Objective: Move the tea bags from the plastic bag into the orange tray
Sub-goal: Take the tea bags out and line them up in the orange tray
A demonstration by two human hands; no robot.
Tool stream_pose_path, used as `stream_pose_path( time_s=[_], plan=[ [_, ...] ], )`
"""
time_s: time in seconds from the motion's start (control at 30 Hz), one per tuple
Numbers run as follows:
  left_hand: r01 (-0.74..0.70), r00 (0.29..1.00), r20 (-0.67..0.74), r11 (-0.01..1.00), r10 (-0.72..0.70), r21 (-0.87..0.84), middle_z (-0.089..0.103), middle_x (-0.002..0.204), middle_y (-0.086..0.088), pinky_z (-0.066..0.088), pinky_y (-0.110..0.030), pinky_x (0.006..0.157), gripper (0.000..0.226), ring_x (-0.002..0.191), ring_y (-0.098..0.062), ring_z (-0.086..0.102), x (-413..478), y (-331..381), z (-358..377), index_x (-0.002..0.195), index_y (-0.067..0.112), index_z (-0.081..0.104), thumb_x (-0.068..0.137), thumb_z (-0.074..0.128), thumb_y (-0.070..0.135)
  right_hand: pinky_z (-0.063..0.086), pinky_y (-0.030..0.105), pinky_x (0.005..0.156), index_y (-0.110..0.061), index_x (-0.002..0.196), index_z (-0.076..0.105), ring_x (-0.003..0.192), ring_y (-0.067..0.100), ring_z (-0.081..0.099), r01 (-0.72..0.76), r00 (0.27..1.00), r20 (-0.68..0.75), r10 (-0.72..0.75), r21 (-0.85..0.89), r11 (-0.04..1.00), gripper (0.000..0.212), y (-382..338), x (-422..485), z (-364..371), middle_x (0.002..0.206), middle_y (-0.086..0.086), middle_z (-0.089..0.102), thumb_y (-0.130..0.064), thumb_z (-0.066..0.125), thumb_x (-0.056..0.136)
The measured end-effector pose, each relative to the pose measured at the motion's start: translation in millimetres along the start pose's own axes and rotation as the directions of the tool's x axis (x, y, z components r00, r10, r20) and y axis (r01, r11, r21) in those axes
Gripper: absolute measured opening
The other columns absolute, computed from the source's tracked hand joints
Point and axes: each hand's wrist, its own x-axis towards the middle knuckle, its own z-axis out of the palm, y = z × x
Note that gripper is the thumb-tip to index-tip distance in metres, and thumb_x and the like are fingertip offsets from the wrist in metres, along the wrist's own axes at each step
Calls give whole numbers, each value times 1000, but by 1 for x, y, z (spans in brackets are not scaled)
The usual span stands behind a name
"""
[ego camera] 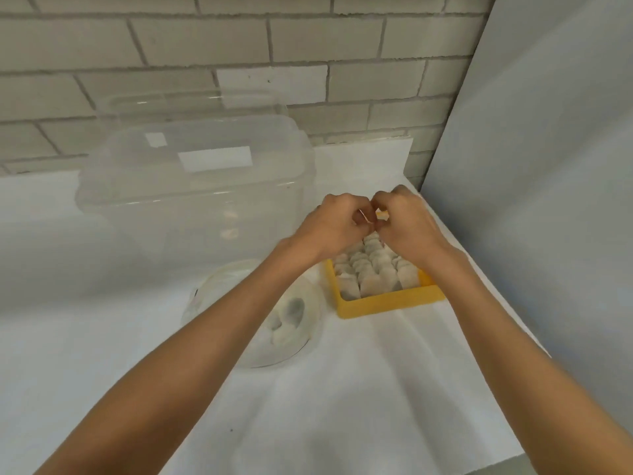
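Note:
The orange tray (pixel 387 305) sits on the white table, right of centre, filled with several pale tea bags (pixel 371 269) standing in rows. My left hand (pixel 334 224) and my right hand (pixel 407 221) meet above the tray's far end, fingertips pinched together on a small white piece, likely a tea bag (pixel 381 216). The clear plastic bag (pixel 301 323) lies left of the tray under my left forearm, with a few tea bags (pixel 286 320) still inside.
A large clear plastic box (pixel 191 186) with a lid stands at the back left. A brick wall (pixel 239 46) runs behind the table. A grey panel (pixel 548 166) closes off the right side. The table's edge runs close to the tray's right.

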Motion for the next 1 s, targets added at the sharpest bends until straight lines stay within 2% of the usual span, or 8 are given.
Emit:
stream_pose_path(
  time_s=[0.17, 0.33, 0.43, 0.57, 0.67, 0.8, 0.93, 1.0],
  plan=[
    [174, 981, -85, 985, -172, 15, 70, 88, 3, 55, -38, 81, 12, 87, -18, 65, -74, -32, -41, 89, 20, 72, 85, 61, 24, 51, 39, 81, -20, 101, 67, 90, 23, 60, 97, 993, 53, -103, 101, 990, 16, -71, -31, 8, 102, 4, 61, -16, 57, 89],
    [360, 924, 112, 931, -365, 67, 70, 72, 6, 55, -28, 72, 14, 75, -11, 68, -125, -63, -56, 74, 19, 68, 86, 63, 25, 48, 21, 67, -15, 88, 72, 73, 14, 62, 155, 936, 264, -233, 284, 946, 18, -116, -49, 39, 80, 2, 69, -6, 56, 86],
    [419, 891, 134, 900, -433, 122, 71, 82, 0, 57, -34, 79, 12, 80, -19, 69, -128, -90, -41, 82, 15, 71, 84, 59, 15, 42, 13, 65, -9, 98, 73, 84, 16, 61, 127, 888, 404, -218, 240, 962, 29, -116, -47, 72, 95, 8, 69, 3, 49, 87],
    [501, 863, 29, 862, -504, 75, 67, 103, -3, 51, -37, 85, 17, 94, -23, 63, -125, -112, 0, 92, 17, 64, 84, 64, 32, 49, 38, 91, -19, 124, 58, 110, 28, 57, 10, 886, 462, -39, 64, 998, 42, -103, -47, 102, 123, 12, 55, 0, 49, 87],
    [574, 819, -13, 818, -574, 36, 63, 100, 2, 46, -32, 77, 37, 95, -22, 61, -125, -111, 25, 99, 23, 55, 77, 65, 51, 47, 41, 96, -18, 132, 52, 119, 28, 51, -32, 896, 444, -6, 78, 996, 49, -104, -52, 104, 125, 13, 53, 1, 52, 86],
    [547, 835, -56, 837, -548, -26, 67, 92, 0, 49, -36, 74, 29, 92, -24, 64, -120, -113, 40, 86, 23, 58, 79, 60, 51, 47, 33, 93, -12, 130, 56, 117, 26, 52, -90, 921, 390, 13, 180, 980, 49, -104, -55, 103, 122, 13, 58, 7, 48, 85],
    [500, 850, -62, 838, -523, -217, 58, 83, 5, 44, -33, 68, 13, 81, -20, 58, -129, -112, 37, 84, 23, 54, 81, 65, 29, 45, 10, 67, -13, 119, 63, 97, 18, 61, -183, 920, 391, 39, 338, 923, 42, -97, -58, 95, 101, 5, 64, 7, 50, 84],
    [453, 856, -102, 831, -506, -323, 61, 83, 2, 49, -36, 73, 9, 80, -22, 61, -136, -109, 33, 82, 24, 53, 82, 62, 22, 51, 17, 75, -15, 111, 66, 89, 16, 66, -236, 925, 376, 58, 446, 864, 36, -93, -61, 89, 90, 3, 71, 4, 53, 84]
  ],
)
